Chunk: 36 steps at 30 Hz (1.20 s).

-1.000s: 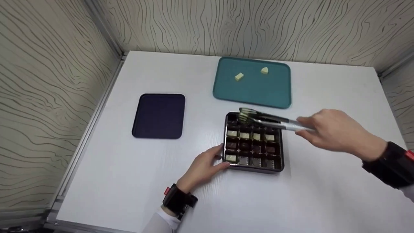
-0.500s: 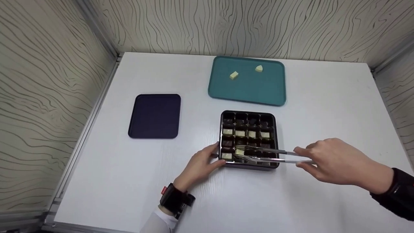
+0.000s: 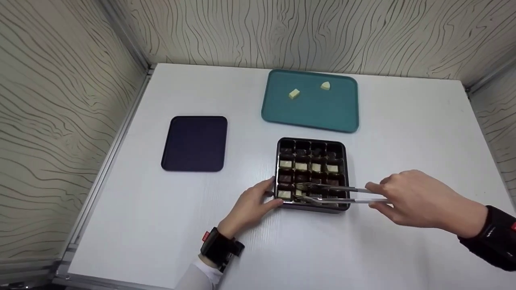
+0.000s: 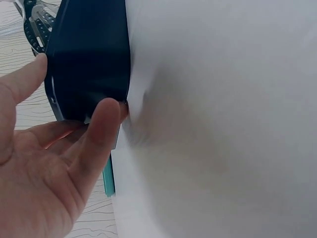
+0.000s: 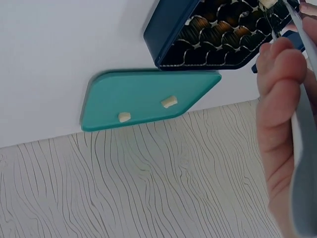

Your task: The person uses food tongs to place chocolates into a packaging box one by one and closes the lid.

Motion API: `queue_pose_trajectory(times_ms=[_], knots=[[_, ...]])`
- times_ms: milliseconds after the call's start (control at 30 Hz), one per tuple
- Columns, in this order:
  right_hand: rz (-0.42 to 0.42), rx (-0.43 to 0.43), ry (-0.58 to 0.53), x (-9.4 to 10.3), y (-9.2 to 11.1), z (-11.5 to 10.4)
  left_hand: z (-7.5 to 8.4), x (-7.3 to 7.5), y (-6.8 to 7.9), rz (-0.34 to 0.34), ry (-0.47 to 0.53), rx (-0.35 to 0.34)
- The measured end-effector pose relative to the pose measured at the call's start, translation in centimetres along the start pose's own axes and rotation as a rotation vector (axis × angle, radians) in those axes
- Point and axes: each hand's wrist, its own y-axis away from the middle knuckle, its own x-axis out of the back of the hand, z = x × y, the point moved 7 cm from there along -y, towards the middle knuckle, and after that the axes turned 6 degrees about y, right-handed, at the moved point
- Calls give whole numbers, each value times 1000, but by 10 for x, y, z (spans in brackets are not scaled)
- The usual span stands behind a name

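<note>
A dark box [image 3: 314, 208] divided into small compartments sits on the white table, holding rows of white and dark chocolates. My left hand [image 3: 248, 209] holds its front left corner, thumb at the front edge and fingers along the left side; the left wrist view shows these fingers against the box wall [image 4: 89, 64]. My right hand [image 3: 423, 201] grips metal tongs [image 3: 342, 188] from the right. Their tips stand slightly apart on either side of a white chocolate [image 3: 298, 193], down in the front row's second compartment from the left. The tongs partly cover the compartments beside it.
Behind the box lies a teal tray [image 3: 310, 117] carrying two white pieces, one a block [image 3: 294, 94], the other rounded [image 3: 325, 85]. A dark purple square tray [image 3: 194, 143] is on the left. Wood-patterned panels [image 3: 242, 32] rise behind the table and at its sides.
The tongs moved from the box's back rows to its front row, carrying the white chocolate, which then sank into the second front compartment. My left hand stayed at the corner.
</note>
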Motion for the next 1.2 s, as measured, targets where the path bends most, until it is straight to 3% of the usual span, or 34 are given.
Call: queue_pose_trajectory(times_ms=[233, 433, 533, 867, 967, 1200], knots=[[20, -38, -11, 11, -6, 15, -2, 4, -1, 14, -2, 12], [101, -174, -38, 16, -18, 53, -3, 6, -1, 23, -3, 10], [85, -253, -66, 12, -29, 74, -4, 7, -1, 22, -2, 17], [-20, -453, -152, -12, -98, 135, -6, 8, -1, 23, -3, 22], [-55, -468, -164, -21, -118, 146, -5, 4, 0, 18, -7, 27], [-107, -448, -69, -33, -152, 170, -2, -2, -2, 14, -23, 11]])
